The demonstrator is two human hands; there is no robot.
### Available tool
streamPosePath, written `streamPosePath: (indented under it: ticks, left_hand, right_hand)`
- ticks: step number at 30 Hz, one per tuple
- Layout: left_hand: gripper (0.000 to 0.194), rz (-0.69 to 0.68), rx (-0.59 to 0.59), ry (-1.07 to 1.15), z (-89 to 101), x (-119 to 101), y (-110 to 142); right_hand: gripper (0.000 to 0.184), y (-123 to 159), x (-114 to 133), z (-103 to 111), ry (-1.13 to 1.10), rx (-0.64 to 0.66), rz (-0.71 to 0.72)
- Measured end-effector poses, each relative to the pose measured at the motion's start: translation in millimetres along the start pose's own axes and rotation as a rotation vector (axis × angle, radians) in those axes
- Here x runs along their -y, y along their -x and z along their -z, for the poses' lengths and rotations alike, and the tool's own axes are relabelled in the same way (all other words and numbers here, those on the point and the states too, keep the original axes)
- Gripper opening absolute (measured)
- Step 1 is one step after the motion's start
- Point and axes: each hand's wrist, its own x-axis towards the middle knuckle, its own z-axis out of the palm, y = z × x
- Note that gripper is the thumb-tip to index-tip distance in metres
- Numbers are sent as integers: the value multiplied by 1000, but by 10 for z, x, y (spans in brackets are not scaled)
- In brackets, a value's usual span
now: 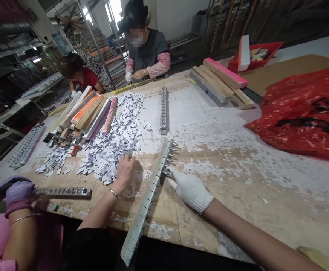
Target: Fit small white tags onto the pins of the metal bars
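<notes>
My left hand (125, 171), bare with a bracelet at the wrist, is at the right edge of a pile of small white chips (103, 160). Its fingers are curled, and whatever they hold is hidden. My right hand (192, 190), in a white knit glove, pinches one of the small metal pegs along the right side of a long pale bar (150, 197). Dark slits cross the bar's top at even spacing. It lies slanted between my hands, its near end jutting over the table edge.
A narrow dark bar (163, 111) lies ahead. Stacked coloured bars (87, 109) rest behind the chips. On the right are more bars (218, 82), a red plastic bag (302, 113) and a red tray (268, 52). A co-worker's purple gloves (19, 192) work at left; two people sit opposite.
</notes>
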Motion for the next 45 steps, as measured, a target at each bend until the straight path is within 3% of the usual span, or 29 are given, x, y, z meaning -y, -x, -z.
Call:
streamPosePath:
  ticks: [3, 6, 9, 12, 15, 19, 22, 24, 27, 28, 29, 31, 33, 35, 39, 42, 45]
  left_hand:
    - [22, -33, -9, -16, 52, 103, -155]
    - [21, -34, -55, -1, 151, 9, -91]
    - [12, 56, -118, 338, 277, -282, 196]
    - [9, 251, 96, 1020, 374, -643, 563]
    - [22, 342, 324, 1318, 430, -889, 835]
    - [24, 107, 248, 1084, 513, -960, 979]
    - [26, -66, 232, 880, 584, -926, 1014]
    - [26, -117, 374, 938, 591, -896, 1039]
    - [32, -51, 727, 1307, 506, -873, 1091]
    - [35, -8, 794, 1417, 463, -880, 1110]
    - [37, 36, 792, 1478, 420, -896, 1130]
    - [32, 84, 584, 1383, 346, -944, 1167]
    - [22, 44, 283, 1089, 293, -987, 1191]
    - [20, -43, 138, 828, 248, -985, 1178]
    - [23, -79, 171, 595, 127, -796, 963]
    - [35, -29, 48, 393, 23, -601, 702]
    - [37, -94, 109, 317, -74, -490, 526]
  right_hand:
    - [46, 142, -45, -66, -61, -18, 9]
    - [46, 244, 19, -6, -147, -69, 33]
    - [49, 302, 181, 167, -196, -131, 107]
    - [43, 339, 352, 286, -183, -133, 244]
    - [32, 402, 428, 282, -183, -103, 301]
    - [27, 544, 384, 317, -248, -94, 275]
    - [26, 652, 297, 470, -255, 2, 250]
    - [31, 706, 226, 577, -281, 84, 276]
    - [34, 750, 141, 656, -491, 183, 441]
    - [35, 755, 129, 656, -557, 188, 484]
    - [36, 756, 129, 644, -586, 174, 492]
    - [37, 745, 160, 598, -508, 112, 403]
    - [35, 715, 216, 538, -353, 83, 277]
    - [30, 659, 264, 476, -258, 118, 197]
    - [27, 445, 262, 327, -197, 226, 84]
    - [28, 235, 213, 173, -70, 187, -58]
    - [24, 83, 206, 24, 0, 152, -88]
